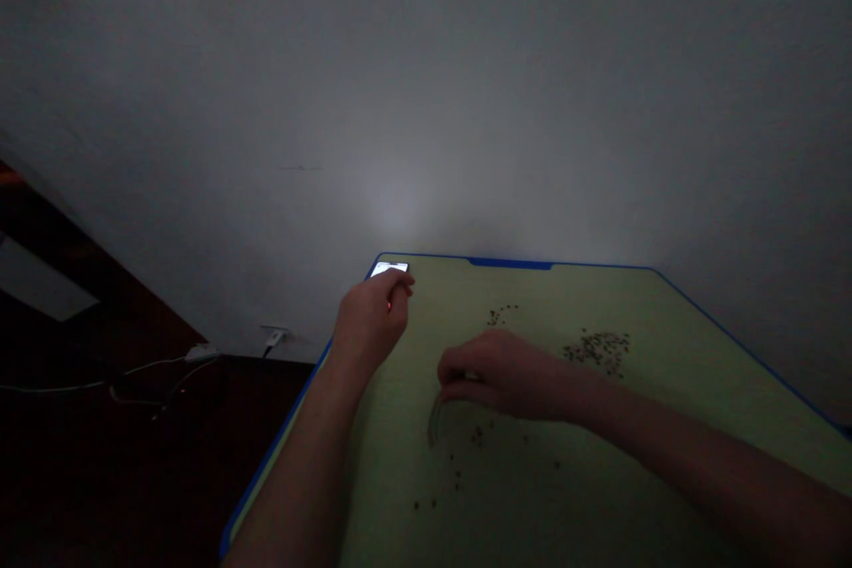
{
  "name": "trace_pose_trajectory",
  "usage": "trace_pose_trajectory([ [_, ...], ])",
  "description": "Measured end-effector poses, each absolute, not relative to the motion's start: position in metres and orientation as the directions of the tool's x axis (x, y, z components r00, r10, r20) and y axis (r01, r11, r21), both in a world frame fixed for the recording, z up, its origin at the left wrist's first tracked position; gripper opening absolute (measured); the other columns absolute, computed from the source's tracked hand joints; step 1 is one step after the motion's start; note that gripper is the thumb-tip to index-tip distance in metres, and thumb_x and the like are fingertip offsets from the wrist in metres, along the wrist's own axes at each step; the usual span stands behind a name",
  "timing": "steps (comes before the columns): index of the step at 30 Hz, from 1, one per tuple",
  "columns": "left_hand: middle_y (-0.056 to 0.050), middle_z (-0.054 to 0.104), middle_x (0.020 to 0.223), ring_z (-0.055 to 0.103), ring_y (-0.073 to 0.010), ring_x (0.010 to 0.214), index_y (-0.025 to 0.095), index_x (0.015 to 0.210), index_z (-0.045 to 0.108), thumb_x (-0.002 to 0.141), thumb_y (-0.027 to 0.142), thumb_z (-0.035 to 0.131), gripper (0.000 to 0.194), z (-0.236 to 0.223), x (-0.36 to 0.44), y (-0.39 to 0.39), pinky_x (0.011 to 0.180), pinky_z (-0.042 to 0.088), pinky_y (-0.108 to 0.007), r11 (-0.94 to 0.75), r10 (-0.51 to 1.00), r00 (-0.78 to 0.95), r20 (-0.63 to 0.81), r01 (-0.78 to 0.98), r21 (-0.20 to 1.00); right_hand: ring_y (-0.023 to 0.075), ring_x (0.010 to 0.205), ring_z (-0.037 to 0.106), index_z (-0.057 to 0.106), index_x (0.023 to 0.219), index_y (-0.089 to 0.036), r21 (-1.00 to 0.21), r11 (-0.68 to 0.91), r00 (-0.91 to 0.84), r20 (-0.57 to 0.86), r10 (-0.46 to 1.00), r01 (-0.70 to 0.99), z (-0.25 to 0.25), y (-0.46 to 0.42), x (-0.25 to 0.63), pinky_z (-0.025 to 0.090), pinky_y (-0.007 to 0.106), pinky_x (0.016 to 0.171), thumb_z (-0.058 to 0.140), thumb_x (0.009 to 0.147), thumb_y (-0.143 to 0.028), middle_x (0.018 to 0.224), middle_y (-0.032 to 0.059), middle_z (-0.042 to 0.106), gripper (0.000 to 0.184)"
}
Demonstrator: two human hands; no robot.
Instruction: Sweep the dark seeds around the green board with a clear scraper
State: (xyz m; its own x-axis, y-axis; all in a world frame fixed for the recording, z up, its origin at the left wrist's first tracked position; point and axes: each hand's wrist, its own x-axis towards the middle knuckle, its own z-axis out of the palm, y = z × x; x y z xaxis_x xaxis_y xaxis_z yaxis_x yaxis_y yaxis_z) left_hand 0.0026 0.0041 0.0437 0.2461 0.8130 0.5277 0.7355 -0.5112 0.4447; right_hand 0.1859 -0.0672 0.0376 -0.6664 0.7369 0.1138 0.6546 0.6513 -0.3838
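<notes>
My left hand is above the far left part of the pale green table, its fingers curled together. A small red glint shows by its fingers, and what they hold, if anything, is too dark to make out. Just behind it lies a phone with a lit screen. Over the middle of the table, my right hand has thumb and fingers closed in a pinch. A thin, blurred, curved strand shows just below its fingertips; whether they grip it is unclear. Small dark bead-like or seed-like pieces lie scattered below that hand.
A denser pile of the same dark pieces lies on the right, with a small cluster farther back. The table has a blue rim and stands against a pale wall. A plug and cables are low on the left.
</notes>
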Motion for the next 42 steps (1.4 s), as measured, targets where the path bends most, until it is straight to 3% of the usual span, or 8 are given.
trace_pose_trajectory([
  [4,-0.003,0.07,0.078,0.063,-0.0149,0.067,0.019,0.089,0.065,0.08,0.018,0.042,0.024,0.042,0.005,0.003,0.057,0.043,-0.023,-0.518,0.812,0.265,0.521,0.739,0.431,0.0136,0.069,0.059,0.067,0.093,-0.023,-0.464,0.454,-0.421,0.179,0.889,0.761,0.041,-0.082,0.226,0.037,0.024,0.063,0.047,0.088,-0.031,0.081,0.0012,0.069,0.022],
  [9,-0.003,0.07,0.08,0.063,-0.0153,0.07,0.019,0.087,0.065,0.08,0.019,0.041,0.025,0.04,0.008,0.002,0.058,0.043,-0.023,-0.539,0.797,0.299,0.524,0.744,0.396,0.0159,0.061,0.057,0.068,0.089,-0.021,-0.459,0.186,-0.187,0.044,0.981,0.869,0.021,-0.111,0.264,0.037,0.027,0.058,0.042,0.088,-0.028,0.073,0.0022,0.068,0.027],
  [18,-0.003,0.07,0.082,0.063,-0.0151,0.07,0.02,0.088,0.064,0.081,0.019,0.041,0.024,0.037,0.009,0.004,0.058,0.044,-0.023,-0.552,0.791,0.318,0.522,0.738,0.387,0.0167,0.065,0.059,0.063,0.074,-0.019,-0.457,0.145,-0.154,0.018,0.988,0.878,0.0,-0.119,0.244,0.036,0.026,0.058,0.042,0.086,-0.022,0.07,0.0023,0.066,0.025],
  [25,-0.003,0.07,0.083,0.063,-0.0142,0.068,0.02,0.089,0.063,0.082,0.019,0.04,0.024,0.033,0.009,0.006,0.057,0.044,-0.023,-0.556,0.796,0.337,0.502,0.734,0.39,0.0163,0.064,0.059,0.064,0.076,-0.021,-0.626,0.105,-0.126,0.012,0.992,0.773,-0.005,-0.14,0.231,0.04,0.026,0.058,0.044,0.085,-0.026,0.07,0.0016,0.066,0.023],
  [29,-0.003,0.07,0.08,0.063,-0.0137,0.066,0.02,0.087,0.063,0.081,0.018,0.041,0.023,0.031,0.01,0.005,0.057,0.044,-0.023,-0.549,0.806,0.347,0.48,0.742,0.385,0.018,0.06,0.06,0.065,0.084,-0.023,-0.742,-0.014,0.075,0.048,0.996,0.67,-0.002,-0.162,0.251,0.045,0.028,0.056,0.042,0.085,-0.037,0.066,0.0025,0.066,0.027],
  [34,-0.003,0.07,0.078,0.064,-0.0143,0.067,0.019,0.088,0.063,0.08,0.017,0.041,0.024,0.032,0.012,0.005,0.058,0.045,-0.023,-0.548,0.812,0.36,0.459,0.741,0.388,0.0212,0.052,0.061,0.067,0.092,-0.024,-0.762,-0.263,0.476,0.068,0.877,0.592,-0.007,-0.194,0.291,0.046,0.031,0.044,0.046,0.077,-0.048,0.075,0.0063,0.071,0.035],
  [38,-0.002,0.07,0.079,0.064,-0.0151,0.07,0.019,0.09,0.063,0.08,0.018,0.04,0.025,0.032,0.013,0.005,0.061,0.046,-0.025,-0.536,0.826,0.365,0.43,0.747,0.394,0.0248,0.065,0.065,0.069,0.089,-0.02,-0.746,-0.271,0.509,0.105,0.854,0.608,-0.015,-0.197,0.305,0.051,0.032,0.054,0.048,0.072,-0.048,0.072,0.0064,0.071,0.039],
  [42,-0.002,0.07,0.081,0.064,-0.0153,0.071,0.02,0.089,0.063,0.081,0.019,0.039,0.025,0.031,0.013,0.006,0.062,0.046,-0.026,-0.521,0.838,0.365,0.405,0.756,0.396,0.0248,0.069,0.066,0.068,0.092,-0.017,-0.712,-0.269,0.461,0.085,0.883,0.648,-0.02,-0.183,0.305,0.051,0.034,0.062,0.043,0.076,-0.046,0.072,0.0071,0.071,0.041],
])
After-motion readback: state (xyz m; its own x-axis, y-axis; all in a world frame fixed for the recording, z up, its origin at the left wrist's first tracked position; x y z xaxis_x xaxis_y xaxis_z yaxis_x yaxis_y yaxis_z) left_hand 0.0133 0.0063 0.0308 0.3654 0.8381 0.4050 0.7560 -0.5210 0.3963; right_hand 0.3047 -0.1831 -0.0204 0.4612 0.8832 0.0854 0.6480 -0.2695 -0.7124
